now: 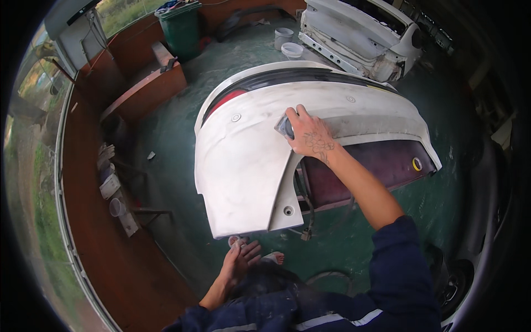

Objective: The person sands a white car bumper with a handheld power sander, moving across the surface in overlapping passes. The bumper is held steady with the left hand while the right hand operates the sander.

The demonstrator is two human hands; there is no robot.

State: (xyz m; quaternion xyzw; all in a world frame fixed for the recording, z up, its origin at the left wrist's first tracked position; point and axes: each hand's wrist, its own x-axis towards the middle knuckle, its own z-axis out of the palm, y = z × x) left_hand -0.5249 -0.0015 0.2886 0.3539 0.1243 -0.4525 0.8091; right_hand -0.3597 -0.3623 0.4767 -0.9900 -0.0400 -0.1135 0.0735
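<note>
Right hand [311,137] rests on the upper face of a white car bumper [249,160], fingers curled around a small dark sanding block [285,127] pressed flat to the panel. The block sits just left of the knuckles, near the bumper's middle, below its dark upper trim strip. Forearm is bare, with a dark blue sleeve pushed up past the elbow.

Left hand [239,260] hangs low by the person's knee, beneath the bumper's lower left corner and apart from it. Fingers are loosely extended and grasp nothing; whether they touch the leg cannot be told.

Bumper lies raised above a green floor [177,144], dusty and dull over most of its surface, with a red reflector [224,101] at its upper left end and a dangling cable [305,221] at its underside.

Surroundings: green bin [181,30] at upper left; two white tubs [287,44] on the floor beyond the bumper; another white body panel [354,39] at top right; wooden bench [145,91] along the left wall.
</note>
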